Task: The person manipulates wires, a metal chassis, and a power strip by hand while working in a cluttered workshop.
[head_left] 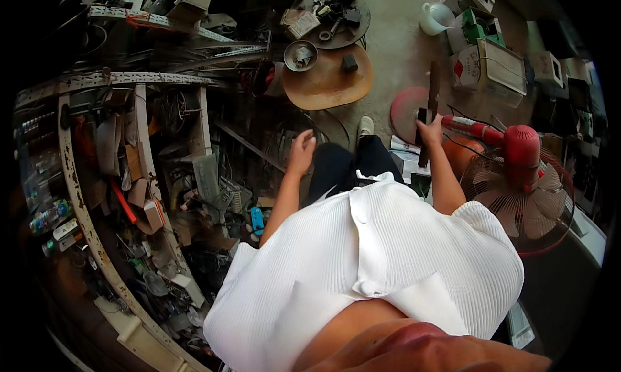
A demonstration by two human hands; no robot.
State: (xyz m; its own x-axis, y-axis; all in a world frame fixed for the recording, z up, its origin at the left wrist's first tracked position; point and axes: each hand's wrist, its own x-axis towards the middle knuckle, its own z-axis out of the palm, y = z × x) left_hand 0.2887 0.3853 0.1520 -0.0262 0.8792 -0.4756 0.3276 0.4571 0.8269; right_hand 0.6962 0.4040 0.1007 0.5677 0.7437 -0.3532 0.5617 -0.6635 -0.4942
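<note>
My right hand [429, 131] is closed around the middle of a long, dark, narrow bar [434, 87], which stretches away from me beside my leg. Just behind that hand stands a red floor fan [521, 149], with its pole running to a round pinkish-red base [406, 115] partly covered by the bar. My left hand [301, 153] hangs free to the left of my thigh, fingers loosely bent, with nothing seen in it. A round brown stool [326, 90] is ahead of it, bearing a metal bowl [301, 55] and a small black block [349, 63].
Metal shelving [84, 197] crammed with boxes and loose parts lines my left. Farther ahead, a round table [352, 32] carries tools and scraps. On the right are a white jug [436, 19], a cardboard box [467, 68] and an orange rounded object [462, 155] by the fan.
</note>
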